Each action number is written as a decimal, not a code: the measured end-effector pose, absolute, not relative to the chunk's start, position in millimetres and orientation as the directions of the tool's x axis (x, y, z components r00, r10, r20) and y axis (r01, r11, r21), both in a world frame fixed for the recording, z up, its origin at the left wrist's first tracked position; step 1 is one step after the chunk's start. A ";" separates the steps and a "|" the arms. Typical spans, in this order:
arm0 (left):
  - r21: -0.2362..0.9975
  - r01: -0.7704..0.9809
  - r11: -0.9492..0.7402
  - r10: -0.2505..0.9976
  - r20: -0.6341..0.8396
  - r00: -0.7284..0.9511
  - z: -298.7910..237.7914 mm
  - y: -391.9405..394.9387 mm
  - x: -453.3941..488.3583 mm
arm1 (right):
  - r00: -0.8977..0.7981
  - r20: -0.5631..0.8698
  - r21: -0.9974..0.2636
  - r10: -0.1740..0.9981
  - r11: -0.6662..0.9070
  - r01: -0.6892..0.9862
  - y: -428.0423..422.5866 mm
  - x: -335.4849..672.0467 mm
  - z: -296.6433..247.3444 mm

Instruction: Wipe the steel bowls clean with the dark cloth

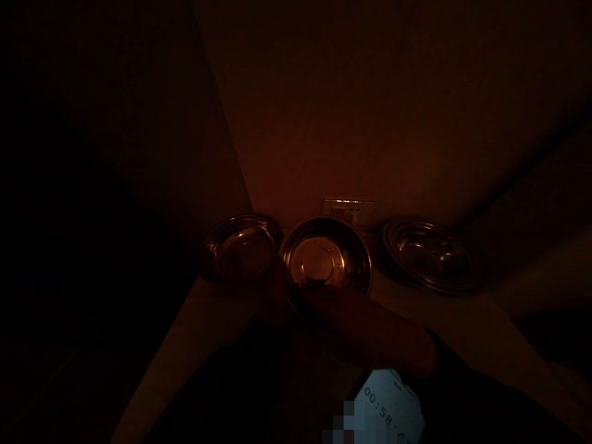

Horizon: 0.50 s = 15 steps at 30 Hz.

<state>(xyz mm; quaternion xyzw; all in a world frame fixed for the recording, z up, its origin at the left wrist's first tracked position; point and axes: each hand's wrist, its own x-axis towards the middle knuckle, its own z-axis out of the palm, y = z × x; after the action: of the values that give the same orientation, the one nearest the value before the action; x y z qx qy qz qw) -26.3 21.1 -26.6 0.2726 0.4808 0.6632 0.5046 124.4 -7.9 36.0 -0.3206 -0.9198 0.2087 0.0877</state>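
Observation:
The scene is very dark. A shiny round metal bowl (324, 256) is tilted toward me in the middle, its inside showing. My right hand (346, 317) reaches across its near edge and grips it there. At the bowl's left side is my left hand (276, 293), closed against the rim; its fingers are mostly lost in shadow. Left of the held bowl stand nested metal bowls (245, 250). To the right sits a stack of metal plates or shallow dishes (428, 256), the top one with raised shapes inside.
A lit phone (388, 407) showing timer digits lies below my right forearm. The pale table (171, 351) runs up to a wall (305, 123) with a socket plate (349, 211) just behind the bowl. Deep shadow covers the left side.

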 end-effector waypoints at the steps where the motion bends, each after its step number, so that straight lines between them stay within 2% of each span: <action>1: 0.915 -0.403 -0.040 0.927 -0.116 -0.357 -24.6 22.0 -25.3 | -0.774 -0.007 -0.422 0.633 0.700 0.576 -9.1 128.6 38.4; 5: 0.925 -0.376 -0.046 0.913 -0.115 -0.392 -15.3 22.4 -21.7 | -0.756 -0.062 -0.375 0.651 0.687 0.622 -11.8 137.2 43.8; 10: 0.920 -0.393 0.002 0.929 -0.147 -0.339 -13.2 17.0 -23.1 | -0.792 0.054 -0.423 0.608 0.733 0.533 -9.1 123.8 33.3; 15: 0.915 -0.402 0.031 0.938 -0.165 -0.303 -16.1 15.6 -23.0 | -0.769 0.157 -0.466 0.620 0.733 0.495 -5.6 114.1 26.9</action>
<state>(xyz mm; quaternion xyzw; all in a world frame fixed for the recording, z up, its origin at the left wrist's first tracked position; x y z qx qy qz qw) -23.0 15.6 -16.1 0.2728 0.4918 0.6402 0.5234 114.1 -5.6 26.9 -0.3035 -0.9183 0.2033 0.1525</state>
